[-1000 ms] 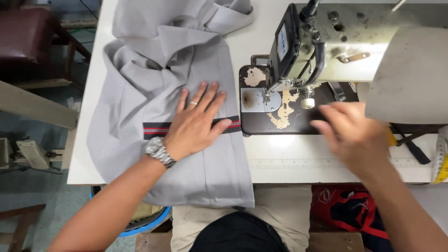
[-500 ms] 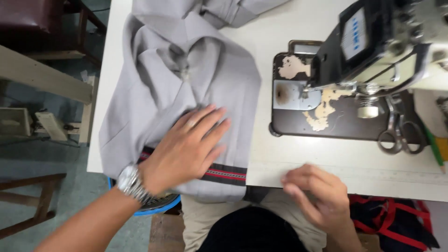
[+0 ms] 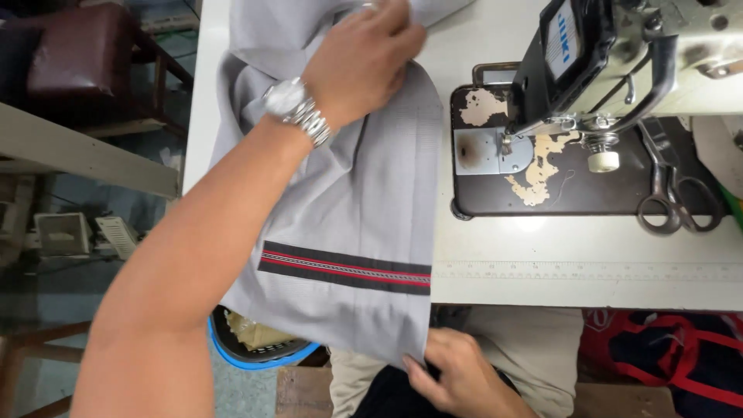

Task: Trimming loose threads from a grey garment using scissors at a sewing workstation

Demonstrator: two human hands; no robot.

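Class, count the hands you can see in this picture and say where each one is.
2. The left hand grips the grey garment at the top; the right hand holds its lower edge below the table.

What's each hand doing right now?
Left hand: closed, gripping the far end of the grey garment.
Right hand: pinching the garment's near hem corner below the table edge.

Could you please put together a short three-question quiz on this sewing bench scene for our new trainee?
1. True or false: the right hand pinches the grey garment at its lower corner.
2. Where does the left hand rest: A on the scissors, B on the garment's far end, C on the sewing machine?
3. What colours make up the garment's stripe band?

Key: 1 true; 2 B; 3 black and red.
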